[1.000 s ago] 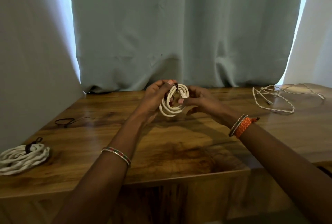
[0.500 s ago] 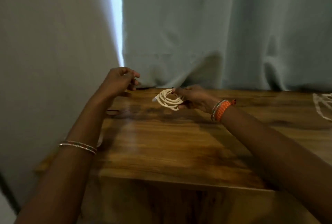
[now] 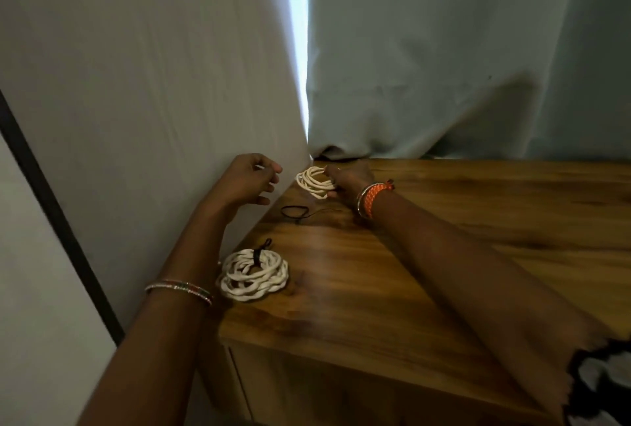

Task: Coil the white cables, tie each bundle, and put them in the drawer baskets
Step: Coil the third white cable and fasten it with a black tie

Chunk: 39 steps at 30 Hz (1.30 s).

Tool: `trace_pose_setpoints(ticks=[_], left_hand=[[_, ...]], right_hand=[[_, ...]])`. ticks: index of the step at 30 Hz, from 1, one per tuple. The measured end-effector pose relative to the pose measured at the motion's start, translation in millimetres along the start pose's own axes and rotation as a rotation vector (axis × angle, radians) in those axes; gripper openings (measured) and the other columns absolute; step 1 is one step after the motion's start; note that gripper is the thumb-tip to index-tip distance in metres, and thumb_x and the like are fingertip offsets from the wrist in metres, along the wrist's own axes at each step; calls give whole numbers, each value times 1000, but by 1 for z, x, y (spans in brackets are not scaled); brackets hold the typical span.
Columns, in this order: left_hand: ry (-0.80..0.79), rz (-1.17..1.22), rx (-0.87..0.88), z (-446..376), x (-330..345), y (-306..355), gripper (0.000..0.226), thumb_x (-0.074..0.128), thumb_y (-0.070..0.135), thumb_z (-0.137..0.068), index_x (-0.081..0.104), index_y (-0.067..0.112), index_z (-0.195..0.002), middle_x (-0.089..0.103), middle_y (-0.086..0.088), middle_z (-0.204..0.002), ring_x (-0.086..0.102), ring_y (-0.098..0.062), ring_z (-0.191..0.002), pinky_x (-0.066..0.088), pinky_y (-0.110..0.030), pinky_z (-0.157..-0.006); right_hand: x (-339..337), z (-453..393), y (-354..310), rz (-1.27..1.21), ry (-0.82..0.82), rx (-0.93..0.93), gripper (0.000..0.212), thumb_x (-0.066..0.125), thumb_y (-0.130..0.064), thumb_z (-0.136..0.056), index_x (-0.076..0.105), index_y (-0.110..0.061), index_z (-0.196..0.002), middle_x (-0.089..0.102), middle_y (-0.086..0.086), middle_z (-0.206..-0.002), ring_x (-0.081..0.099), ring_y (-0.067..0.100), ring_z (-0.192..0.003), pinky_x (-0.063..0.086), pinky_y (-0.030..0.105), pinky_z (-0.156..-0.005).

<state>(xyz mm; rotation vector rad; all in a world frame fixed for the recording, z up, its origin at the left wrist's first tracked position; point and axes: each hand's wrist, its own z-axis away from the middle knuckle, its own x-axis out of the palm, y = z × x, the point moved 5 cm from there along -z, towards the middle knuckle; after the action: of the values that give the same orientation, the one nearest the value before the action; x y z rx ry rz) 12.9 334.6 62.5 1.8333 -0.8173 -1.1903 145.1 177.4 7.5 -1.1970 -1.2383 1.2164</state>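
Right hand [image 3: 346, 178] pinches the small white coil [image 3: 316, 182] by its edge, just above the far left of the wooden table [image 3: 444, 255], probably keeping its loops together. Left hand [image 3: 251, 180] hangs loosely curled and empty (perhaps bound for the black tie [image 3: 295, 211]); the tied bundle [image 3: 254, 273] lies nearer

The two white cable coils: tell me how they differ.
The near coil lies flat on the wooden table, free of both hands; the far coil is held in the right hand.
The near coil is of thicker, twisted cable; the far coil's is thinner and smoother.
The near coil has a black tie round it; no tie shows on the far coil.
Both are white and round.
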Motion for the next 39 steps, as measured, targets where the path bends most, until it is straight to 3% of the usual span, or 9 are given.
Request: trace_pose_setpoints(ticks=[4, 7, 12, 18, 21, 26, 30, 35, 39], left_hand=[[3, 46, -19, -7, 5, -5, 16, 44, 2, -93, 57, 8, -102, 57, -12, -99, 54, -13, -79, 48, -24, -69], [-34, 46, -19, -9, 7, -7, 16, 46, 3, -94, 57, 9, -104, 57, -12, -102, 54, -17, -93, 48, -22, -72], [-64, -1, -35, -11, 7, -10, 15, 48, 6, -93, 58, 12, -103, 59, -9, -102, 54, -17, -97, 48, -23, -72], [-22, -170, 31, -3, 15, -4, 13, 49, 7, -92, 59, 12, -98, 59, -9, -96, 55, -19, -86, 45, -28, -69], [-18, -209, 79, 3, 23, 6, 15, 47, 7, -91, 60, 13, -94, 60, -10, -94, 54, -16, -74, 42, -26, -64], [-89, -32, 117, 16, 51, 35, 16, 47, 3, -91, 60, 13, -91, 63, -13, -93, 58, -19, -78, 48, -28, -68], [-177, 264, 202, 37, 101, 74, 22, 39, -1, -94, 58, 10, -92, 61, -2, -85, 56, -11, -72, 49, -24, -59], [30, 258, 479, 50, 178, 128, 21, 47, 16, -95, 55, 14, -114, 61, -2, -109, 57, -14, -100, 48, -35, -88], [-121, 30, 702, 68, 274, 174, 59, 40, 30, -99, 16, 10, -149, 16, -6, -157, 13, -14, -145, 8, -21, -116]], right_hand=[[20, -8, -3, 102, -143, -34, 44, 60, -19, -90, 48, 3, -126, 55, 21, -125, 58, 19, -71, 55, 22, -47], [23, -11, -3, 182, -21, -68, 46, 67, -25, -85, 53, 7, -115, 63, 19, -109, 62, 21, -63, 52, 23, -38], [25, -4, -10, 481, 61, -184, 44, 64, -29, -87, 53, 4, -115, 58, 12, -103, 59, 28, -91, 49, 33, -75], [16, -7, -12, 687, -50, -245, 51, 62, -40, -86, 55, 3, -113, 62, 18, -112, 61, 32, -99, 47, 34, -73], [0, -7, -11, 710, -115, -240, 47, 58, -45, -88, 57, 2, -89, 65, 22, -94, 64, 35, -85, 50, 38, -67], [-52, 17, -41, 740, -28, -495, 18, 55, -4, -87, 70, 4, -96, 69, 23, -94, 67, 32, -83, 51, 29, -68], [-115, 55, -76, 761, 105, -739, 20, 53, 0, -84, 72, 1, -89, 70, 18, -80, 65, 25, -66, 56, 34, -72], [-222, 95, -102, 1007, 376, -926, 20, 52, -6, -81, 70, -3, -92, 68, 13, -87, 59, 24, -80, 46, 32, -71], [-344, 118, -89, 1318, 627, -885, 32, 49, -11, -76, 65, -1, -102, 63, 16, -98, 56, 33, -96, 44, 40, -84]])
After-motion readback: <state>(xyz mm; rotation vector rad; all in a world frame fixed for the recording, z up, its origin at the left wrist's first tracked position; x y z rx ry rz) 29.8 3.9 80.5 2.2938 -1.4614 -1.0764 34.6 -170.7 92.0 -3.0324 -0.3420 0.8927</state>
